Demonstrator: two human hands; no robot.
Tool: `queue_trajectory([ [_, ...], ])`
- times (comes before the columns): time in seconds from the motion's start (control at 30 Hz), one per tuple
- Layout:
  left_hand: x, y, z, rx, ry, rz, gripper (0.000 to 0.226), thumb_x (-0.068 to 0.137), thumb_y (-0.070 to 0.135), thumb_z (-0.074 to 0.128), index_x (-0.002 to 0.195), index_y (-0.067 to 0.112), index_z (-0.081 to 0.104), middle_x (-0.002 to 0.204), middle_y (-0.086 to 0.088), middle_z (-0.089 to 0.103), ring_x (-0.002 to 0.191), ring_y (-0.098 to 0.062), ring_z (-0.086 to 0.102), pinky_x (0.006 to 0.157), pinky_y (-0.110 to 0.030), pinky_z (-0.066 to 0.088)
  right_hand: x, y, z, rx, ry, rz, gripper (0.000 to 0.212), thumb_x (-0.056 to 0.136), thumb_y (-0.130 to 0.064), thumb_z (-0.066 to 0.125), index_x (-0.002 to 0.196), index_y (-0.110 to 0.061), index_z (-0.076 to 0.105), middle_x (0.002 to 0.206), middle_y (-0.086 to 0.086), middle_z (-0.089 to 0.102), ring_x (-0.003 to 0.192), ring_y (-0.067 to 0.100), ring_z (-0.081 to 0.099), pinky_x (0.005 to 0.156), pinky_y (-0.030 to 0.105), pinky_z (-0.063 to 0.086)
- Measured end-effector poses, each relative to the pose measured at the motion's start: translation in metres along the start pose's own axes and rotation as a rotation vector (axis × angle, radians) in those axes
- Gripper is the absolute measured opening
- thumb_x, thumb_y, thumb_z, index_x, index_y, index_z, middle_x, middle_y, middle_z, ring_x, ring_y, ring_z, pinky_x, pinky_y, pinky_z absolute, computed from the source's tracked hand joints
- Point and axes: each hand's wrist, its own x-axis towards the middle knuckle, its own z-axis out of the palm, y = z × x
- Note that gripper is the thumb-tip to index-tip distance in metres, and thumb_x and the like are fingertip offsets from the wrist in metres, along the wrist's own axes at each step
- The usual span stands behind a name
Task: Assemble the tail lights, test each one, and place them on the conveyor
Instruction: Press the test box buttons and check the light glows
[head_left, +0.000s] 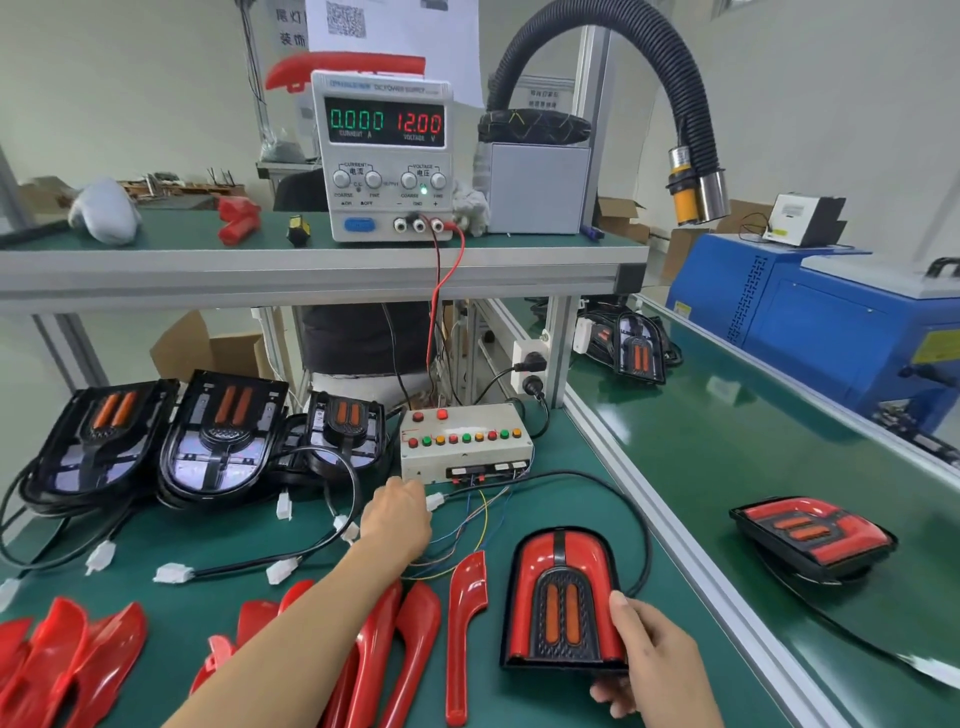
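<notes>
The assembled light (563, 603) lies flat on the green mat at lower right of the frame, its cable (636, 499) looping up to a white plug (435, 501) just below the button box (465, 441). The right hand (649, 660) grips its lower right corner, thumb pressed on the black edge. The left hand (397, 512) reaches to the plug, fingers curled; whether it pinches the plug I cannot tell. The light looks rigid, light and glossy, so likely slippery and easily scratched; the black rim seems the best hold, not the red lens. Its cable is limp and could snag. No bins show: bare housings (208, 431) sit at left, loose red covers (467, 623) along the bottom, one finished light (815, 535) on the conveyor (727, 441) at right.
</notes>
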Motion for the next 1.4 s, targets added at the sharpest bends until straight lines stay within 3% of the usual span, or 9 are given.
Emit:
queue_trajectory([
  [0.17, -0.009, -0.001, -0.01, -0.243, 0.154, 0.124, 0.022, 0.097, 0.032, 0.062, 0.106, 0.013, 0.055, 0.11, -0.007, 0.062, 0.104, -0.029, 0.06, 0.088, -0.04, 0.047, 0.003, -0.009, -0.007, -0.483, 0.157, -0.168, 0.064, 0.083, -0.079, 0.034, 0.12, -0.037, 0.063, 0.112, -0.01, 0.063, 0.099, 0.011, 0.061, 0.089, 0.032, 0.049],
  [0.3, -0.031, 0.0, -0.028, -0.565, 0.241, 0.319, 0.019, 0.092, 0.023, 0.072, 0.099, 0.017, 0.055, 0.085, 0.009, 0.061, 0.08, -0.008, 0.058, 0.069, -0.017, 0.041, 0.011, -0.038, 0.01, -0.616, 0.259, -0.685, 0.042, 0.1, -0.055, 0.046, 0.125, -0.029, 0.068, 0.115, -0.013, 0.059, 0.112, 0.011, 0.047, 0.097, 0.036, 0.039],
  [0.5, -0.053, 0.006, -0.04, -0.676, 0.33, 0.556, 0.022, 0.085, 0.01, 0.077, 0.099, 0.018, 0.063, 0.088, 0.013, 0.065, 0.089, -0.002, 0.063, 0.08, -0.015, 0.048, 0.052, -0.091, 0.067, -0.906, -0.144, -0.961, 0.046, 0.106, -0.049, 0.034, 0.147, -0.035, 0.045, 0.152, -0.019, 0.044, 0.151, 0.009, 0.021, 0.125, 0.049, 0.004],
  [0.6, -0.056, 0.007, -0.038, -0.698, 0.378, 0.589, 0.024, 0.082, 0.0, 0.073, 0.098, 0.015, 0.064, 0.087, 0.014, 0.065, 0.088, -0.002, 0.062, 0.08, -0.014, 0.047, 0.069, -0.102, 0.078, -0.958, -0.342, -0.93, 0.03, 0.106, -0.046, 0.038, 0.125, -0.035, 0.057, 0.116, -0.022, 0.056, 0.136, 0.01, 0.041, 0.124, 0.051, 0.0],
  [0.7, -0.061, 0.005, -0.035, -0.787, 0.333, 0.514, 0.025, 0.083, 0.007, 0.074, 0.1, 0.021, 0.062, 0.087, 0.017, 0.066, 0.091, 0.0, 0.064, 0.08, -0.007, 0.044, 0.073, -0.109, 0.074, -0.915, -0.361, -1.041, 0.022, 0.1, -0.042, 0.056, 0.093, -0.022, 0.059, 0.086, -0.017, 0.05, 0.093, 0.011, 0.05, 0.103, 0.04, 0.032],
  [0.87, -0.061, 0.002, -0.05, -1.2, -0.042, 0.389, 0.025, 0.082, 0.014, 0.06, 0.104, 0.003, 0.068, 0.085, -0.004, 0.073, 0.082, -0.009, 0.068, 0.078, -0.019, 0.05, 0.07, -0.107, 0.066, -0.778, -0.431, -1.049, 0.023, 0.097, -0.042, 0.065, 0.104, -0.02, 0.066, 0.091, -0.014, 0.058, 0.085, 0.005, 0.05, 0.079, 0.024, 0.042],
  [1.1, -0.058, 0.005, -0.052, -0.935, -0.098, 0.424, 0.038, 0.104, 0.039, 0.051, 0.086, 0.011, 0.069, 0.07, 0.003, 0.064, 0.068, -0.014, 0.053, 0.068, -0.032, 0.041, 0.067, -0.106, 0.065, -0.755, -0.437, -1.024, 0.022, 0.097, -0.036, 0.066, 0.111, -0.018, 0.063, 0.102, -0.007, 0.064, 0.091, 0.012, 0.058, 0.084, 0.034, 0.048],
  [1.27, -0.057, 0.01, -0.053, -0.916, -0.178, 0.458, 0.039, 0.097, 0.051, 0.043, 0.069, 0.034, 0.065, 0.075, 0.005, 0.068, 0.076, -0.028, 0.055, 0.079, -0.046, 0.044, 0.069, -0.109, 0.061, -0.799, -0.427, -1.062, 0.027, 0.096, -0.041, 0.067, 0.11, -0.018, 0.065, 0.103, -0.008, 0.068, 0.092, 0.013, 0.061, 0.083, 0.037, 0.05],
  [1.4, -0.058, 0.009, -0.056, -0.945, -0.232, 0.443, 0.041, 0.098, 0.05, 0.039, 0.075, 0.026, 0.063, 0.088, -0.006, 0.069, 0.095, -0.029, 0.06, 0.098, -0.049, 0.042, 0.074, -0.11, 0.059, -0.748, -0.438, -1.056, 0.024, 0.094, -0.042, 0.069, 0.102, -0.02, 0.068, 0.093, -0.01, 0.07, 0.084, 0.009, 0.061, 0.078, 0.034, 0.05],
])
